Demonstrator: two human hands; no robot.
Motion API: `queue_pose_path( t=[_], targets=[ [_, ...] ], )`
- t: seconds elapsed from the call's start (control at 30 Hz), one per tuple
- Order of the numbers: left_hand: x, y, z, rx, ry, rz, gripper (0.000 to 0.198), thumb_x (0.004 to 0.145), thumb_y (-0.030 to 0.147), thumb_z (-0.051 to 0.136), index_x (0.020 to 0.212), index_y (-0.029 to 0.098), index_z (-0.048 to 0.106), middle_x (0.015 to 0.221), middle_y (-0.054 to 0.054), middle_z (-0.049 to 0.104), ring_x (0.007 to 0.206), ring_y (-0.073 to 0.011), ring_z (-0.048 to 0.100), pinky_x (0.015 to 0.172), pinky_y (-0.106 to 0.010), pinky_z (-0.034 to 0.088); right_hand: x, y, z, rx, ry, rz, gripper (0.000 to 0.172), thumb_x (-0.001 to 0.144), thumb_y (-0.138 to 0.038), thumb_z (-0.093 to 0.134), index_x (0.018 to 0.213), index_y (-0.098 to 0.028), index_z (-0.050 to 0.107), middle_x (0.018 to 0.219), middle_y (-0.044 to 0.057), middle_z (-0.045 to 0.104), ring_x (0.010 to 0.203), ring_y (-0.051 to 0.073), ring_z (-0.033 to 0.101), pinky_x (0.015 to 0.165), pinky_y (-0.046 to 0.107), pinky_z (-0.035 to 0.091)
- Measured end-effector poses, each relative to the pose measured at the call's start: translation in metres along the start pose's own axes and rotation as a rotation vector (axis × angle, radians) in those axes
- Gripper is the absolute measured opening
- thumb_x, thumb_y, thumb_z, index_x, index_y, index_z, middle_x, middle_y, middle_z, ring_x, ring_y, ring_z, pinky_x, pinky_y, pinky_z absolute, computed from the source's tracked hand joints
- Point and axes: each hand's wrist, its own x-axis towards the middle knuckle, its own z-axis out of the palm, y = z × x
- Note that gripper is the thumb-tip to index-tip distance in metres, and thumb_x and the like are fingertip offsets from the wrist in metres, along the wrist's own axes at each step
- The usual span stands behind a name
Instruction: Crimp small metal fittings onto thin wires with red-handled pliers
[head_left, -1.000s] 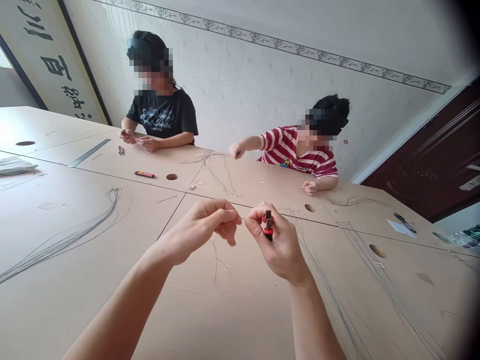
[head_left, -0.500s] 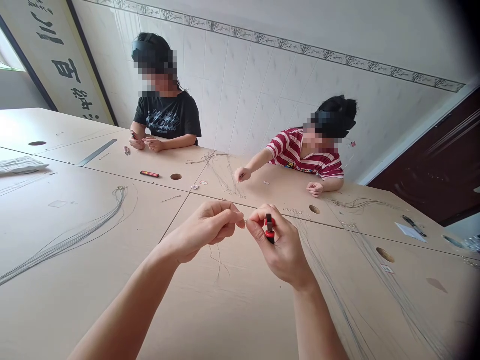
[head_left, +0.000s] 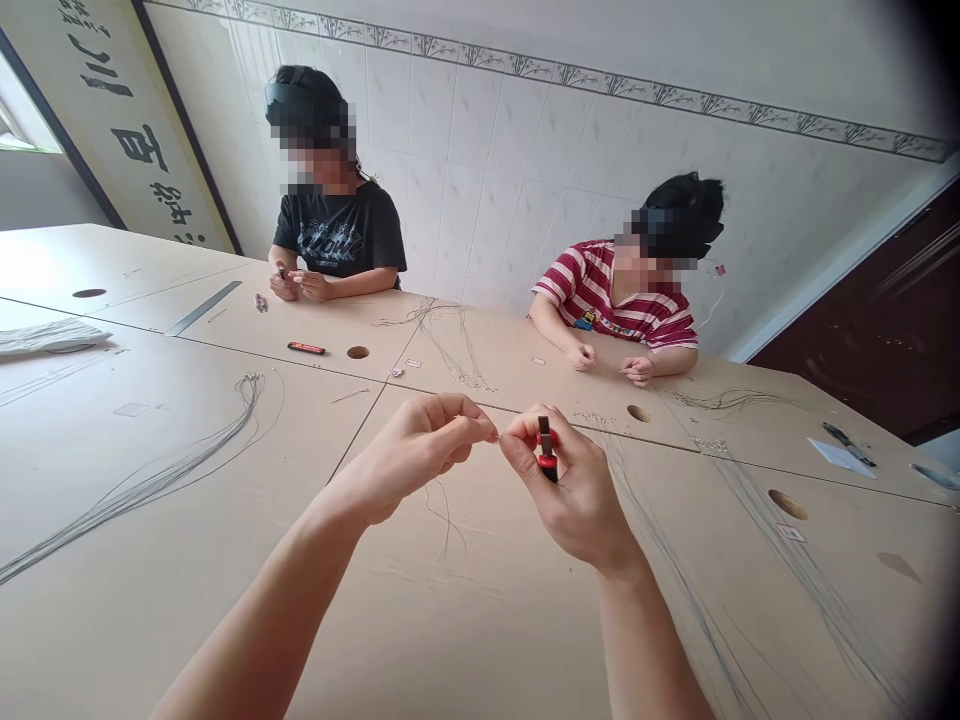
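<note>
My left hand (head_left: 416,450) is closed, thumb and forefinger pinched on a thin wire (head_left: 448,520) whose loose end seems to trail below the fist. A tiny light piece shows where its fingertips meet those of my right hand (head_left: 574,500); its kind is too small to tell. Small pliers (head_left: 548,463) with red and black handles are tucked in my right hand, held in the palm while the thumb and forefinger pinch together. Both hands are raised over the tan table (head_left: 480,630), nearly touching at the fingertips.
A bundle of thin wires (head_left: 187,455) lies at left; more wire strands (head_left: 675,575) run down the right. Across the table sit a person in black (head_left: 341,230) and a person in red stripes (head_left: 607,285). A red-black cutter (head_left: 306,348) and round table holes (head_left: 787,504) are around.
My hands stay pinched together, slightly shifted in view as the camera turns a little. The person in stripes has drawn an outstretched arm back toward the body.
</note>
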Motion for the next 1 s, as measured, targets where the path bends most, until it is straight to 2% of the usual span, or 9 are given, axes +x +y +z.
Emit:
queue_pose_path(
  t=[0.43,0.67,1.0],
  targets=[
    [-0.0008,-0.0003,-0.0005,0.092,0.044,0.018,0.024,0.088,0.038,0.06,0.074,0.019,0.062,0.058,0.006,0.031,0.054,-0.0091,0.026,0.05,-0.025,0.019,0.0013,0.0004,0.0008,-0.009,-0.004,0.005,0.016,0.095,-0.028,0.053,0.08,-0.022,0.049,0.073,-0.002,0.049,0.07,0.014,0.045,0.065,0.029,0.035],
    [-0.001,-0.001,-0.0015,0.102,0.035,0.022,0.022,0.087,0.038,0.063,0.077,0.019,0.062,0.057,0.007,0.03,0.053,-0.0085,0.02,0.047,-0.025,0.016,0.001,-0.0011,0.0009,-0.002,0.0,0.016,0.018,0.094,-0.025,0.052,0.077,-0.022,0.047,0.073,-0.002,0.049,0.07,0.014,0.043,0.067,0.029,0.035],
    [0.0008,0.0022,-0.0003,0.128,0.078,0.061,0.022,0.086,0.035,0.064,0.074,0.017,0.062,0.054,0.007,0.031,0.05,-0.0072,0.019,0.044,-0.024,0.014,0.0018,-0.0041,0.0017,0.034,0.021,0.097,0.024,0.093,-0.036,0.052,0.075,-0.021,0.05,0.063,-0.003,0.045,0.067,0.014,0.042,0.064,0.028,0.035]
  ],
)
